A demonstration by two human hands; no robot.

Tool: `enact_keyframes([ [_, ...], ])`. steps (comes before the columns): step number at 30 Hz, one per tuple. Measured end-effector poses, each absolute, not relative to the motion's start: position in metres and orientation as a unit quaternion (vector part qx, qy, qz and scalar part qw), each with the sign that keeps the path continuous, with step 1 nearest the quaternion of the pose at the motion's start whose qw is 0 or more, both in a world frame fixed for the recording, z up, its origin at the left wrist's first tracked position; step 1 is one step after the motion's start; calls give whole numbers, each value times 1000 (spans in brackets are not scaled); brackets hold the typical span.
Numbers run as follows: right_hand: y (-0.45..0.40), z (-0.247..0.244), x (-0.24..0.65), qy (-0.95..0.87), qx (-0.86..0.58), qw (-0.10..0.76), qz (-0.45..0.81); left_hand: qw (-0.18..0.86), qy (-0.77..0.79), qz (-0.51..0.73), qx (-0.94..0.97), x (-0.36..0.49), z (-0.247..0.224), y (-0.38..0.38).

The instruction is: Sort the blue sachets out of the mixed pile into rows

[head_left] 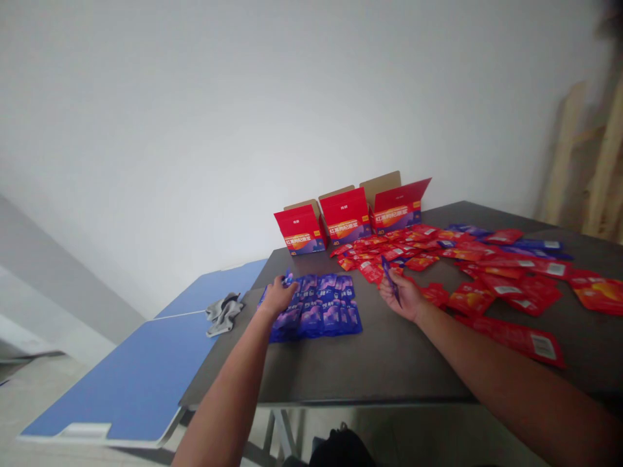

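My left hand sits at the far edge of a block of blue-purple sachets laid in rows on the dark tabletop. Its fingers pinch a blue sachet. My right hand holds a narrow blue-purple sachet upright between thumb and fingers. That hand is just in front of a loose spread of red sachets, with some blue ones mixed in. Behind them stand several open red cartons with printed fronts.
A grey cloth lies at the table's left edge, beside a lower blue folding table. White wall rises behind the cartons. Wooden boards lean at the far right. A dark object shows at the bottom of the view.
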State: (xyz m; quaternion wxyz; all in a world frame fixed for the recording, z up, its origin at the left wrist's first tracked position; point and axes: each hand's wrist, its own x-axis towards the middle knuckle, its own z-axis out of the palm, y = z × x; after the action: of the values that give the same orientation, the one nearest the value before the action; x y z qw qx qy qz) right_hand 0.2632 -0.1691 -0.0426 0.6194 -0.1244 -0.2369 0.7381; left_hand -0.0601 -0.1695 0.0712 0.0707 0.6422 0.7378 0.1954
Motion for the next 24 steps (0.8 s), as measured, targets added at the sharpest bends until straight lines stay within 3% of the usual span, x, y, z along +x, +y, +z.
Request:
enact_keyframes([
  [4,-169,-43,261,-264,-145,605,737,6,771,4,637,-96,52,-153],
  [7,-170,-40,259,-274,-150,612,727,-15,771,-60,633,-107,38,-143],
  [15,-174,-37,258,-293,-183,607,716,-27,774,-113,622,-117,19,-127],
  [24,-177,-32,256,-279,-188,620,709,2,785,-91,613,-111,21,-133],
])
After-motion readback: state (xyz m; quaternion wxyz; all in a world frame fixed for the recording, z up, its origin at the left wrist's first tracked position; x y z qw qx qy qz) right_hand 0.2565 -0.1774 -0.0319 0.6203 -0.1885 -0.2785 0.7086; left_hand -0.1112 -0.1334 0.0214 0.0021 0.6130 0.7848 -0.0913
